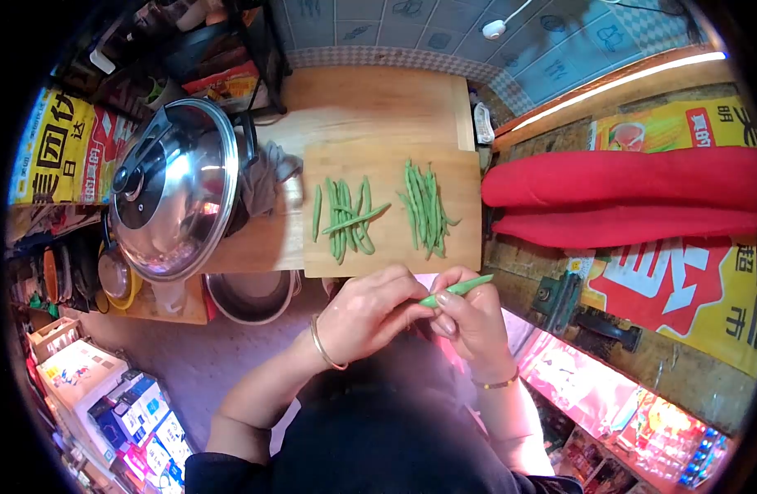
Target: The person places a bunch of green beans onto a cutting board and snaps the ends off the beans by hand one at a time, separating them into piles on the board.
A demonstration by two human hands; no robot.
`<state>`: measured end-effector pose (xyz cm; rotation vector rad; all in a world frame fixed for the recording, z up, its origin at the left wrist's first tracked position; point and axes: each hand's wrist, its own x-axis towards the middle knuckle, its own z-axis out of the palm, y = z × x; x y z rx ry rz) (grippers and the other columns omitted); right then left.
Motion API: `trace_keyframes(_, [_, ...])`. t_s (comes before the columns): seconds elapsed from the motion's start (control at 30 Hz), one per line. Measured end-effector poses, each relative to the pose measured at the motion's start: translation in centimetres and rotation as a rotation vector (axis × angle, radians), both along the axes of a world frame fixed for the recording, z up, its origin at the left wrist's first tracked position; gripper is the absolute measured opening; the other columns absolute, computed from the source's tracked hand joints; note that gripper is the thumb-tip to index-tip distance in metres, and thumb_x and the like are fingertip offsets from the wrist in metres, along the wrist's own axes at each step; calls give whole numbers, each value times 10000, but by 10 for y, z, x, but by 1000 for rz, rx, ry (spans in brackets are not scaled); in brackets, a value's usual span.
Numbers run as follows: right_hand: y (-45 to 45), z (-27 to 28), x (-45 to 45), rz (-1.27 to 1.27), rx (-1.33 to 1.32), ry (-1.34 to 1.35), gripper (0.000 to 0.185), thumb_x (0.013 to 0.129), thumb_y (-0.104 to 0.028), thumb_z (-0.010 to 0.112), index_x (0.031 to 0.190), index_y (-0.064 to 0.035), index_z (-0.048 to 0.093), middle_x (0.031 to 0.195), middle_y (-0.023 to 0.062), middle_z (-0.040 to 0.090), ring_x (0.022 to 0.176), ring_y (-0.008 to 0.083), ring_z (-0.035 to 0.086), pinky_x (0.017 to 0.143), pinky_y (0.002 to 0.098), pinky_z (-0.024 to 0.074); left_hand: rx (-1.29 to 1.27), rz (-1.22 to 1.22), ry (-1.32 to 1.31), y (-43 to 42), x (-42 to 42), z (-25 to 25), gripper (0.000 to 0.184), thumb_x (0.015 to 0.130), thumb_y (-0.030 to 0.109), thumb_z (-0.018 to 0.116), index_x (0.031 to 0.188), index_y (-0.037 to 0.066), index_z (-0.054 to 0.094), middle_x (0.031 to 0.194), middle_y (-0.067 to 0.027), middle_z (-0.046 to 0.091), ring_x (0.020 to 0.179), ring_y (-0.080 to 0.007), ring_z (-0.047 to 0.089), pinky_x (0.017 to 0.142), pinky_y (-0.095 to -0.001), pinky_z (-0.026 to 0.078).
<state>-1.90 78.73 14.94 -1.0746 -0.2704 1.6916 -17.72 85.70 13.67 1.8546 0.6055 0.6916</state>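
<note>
A green bean point(469, 285) is pinched between both hands, just in front of the cutting board's near edge. My left hand point(374, 309), with a bangle at the wrist, has its fingers closed on one end of the bean. Fingers of my right hand point(471, 317) are closed round its middle, and its tip points right. On the wooden cutting board point(391, 255) lie two groups of green beans: a left pile point(347, 218) with one bean crossing the others, and a right pile point(426, 210) lying mostly lengthwise.
A large pot with a shiny lid point(177, 189) stands left of the board, a grey cloth point(267, 177) beside it. Below is a metal basin point(251, 296). Red padded rolls point(625, 198) lie at the right, near a green metal clamp point(557, 296).
</note>
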Motion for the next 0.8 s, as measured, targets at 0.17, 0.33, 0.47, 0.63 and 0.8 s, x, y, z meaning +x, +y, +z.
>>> trace_keyframes(0.17, [-4,1,-3,-38,-17,160,76,819,-50,549,865,-18,497,653,60,530,452,64,417,389,192,291,-106,-19,-218,-4,1,-16,123,745,82,632,824,12,569,731,-87,538,655,-232,533,579,-301,424])
trace_keyframes(0.33, [-9,2,-8,-72,-36,235,76,832,-77,537,865,-24,494,653,63,536,445,65,413,386,195,299,-82,35,-289,-11,3,-22,126,733,65,643,823,13,572,758,-88,559,667,-217,540,589,-287,429])
trace_keyframes(0.47, [-13,2,-8,-76,-83,352,83,840,-92,524,873,-25,488,673,58,534,459,71,417,394,196,318,-109,55,-365,-15,4,-25,116,730,46,645,816,14,575,758,-89,563,673,-203,544,596,-284,431])
trace_keyframes(0.63, [-17,13,-15,-89,-35,487,116,847,-115,531,901,-28,476,709,69,534,516,90,439,458,193,357,-229,22,-498,-15,5,-25,144,694,26,678,806,11,589,774,-77,568,698,-184,539,627,-291,428])
trace_keyframes(0.8, [-18,10,-18,-92,28,549,131,841,-110,540,924,-31,477,728,77,541,537,99,448,481,208,362,-428,37,-716,-22,10,-36,194,647,23,714,802,4,598,789,-78,567,725,-186,530,653,-300,420])
